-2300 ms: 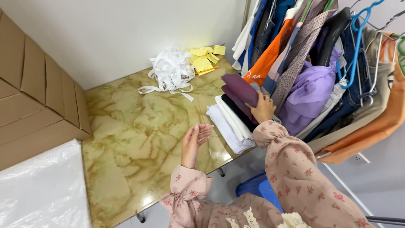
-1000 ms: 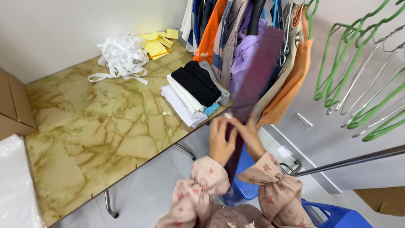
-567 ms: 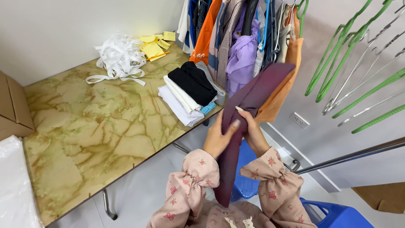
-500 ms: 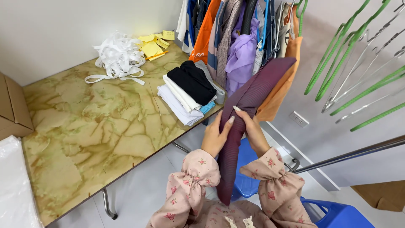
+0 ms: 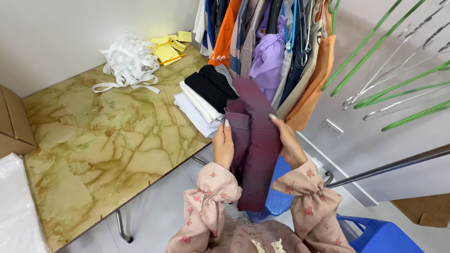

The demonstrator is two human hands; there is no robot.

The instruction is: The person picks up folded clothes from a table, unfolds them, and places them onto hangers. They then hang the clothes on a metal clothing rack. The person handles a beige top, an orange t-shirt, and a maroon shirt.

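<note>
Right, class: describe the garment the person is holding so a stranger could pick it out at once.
Start at the marble-patterned table and go to its right edge, before the clothes rack. The dark maroon ribbed garment hangs between left hand and right hand, unlike the folded stack.

Brown cardboard box (image 5: 14, 124) at table's left edge; yellow paper labels (image 5: 169, 46) at far corner.

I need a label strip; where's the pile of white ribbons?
The white ribbons lie at the marble table's far edge by the wall, left of the yellow notes.
</note>
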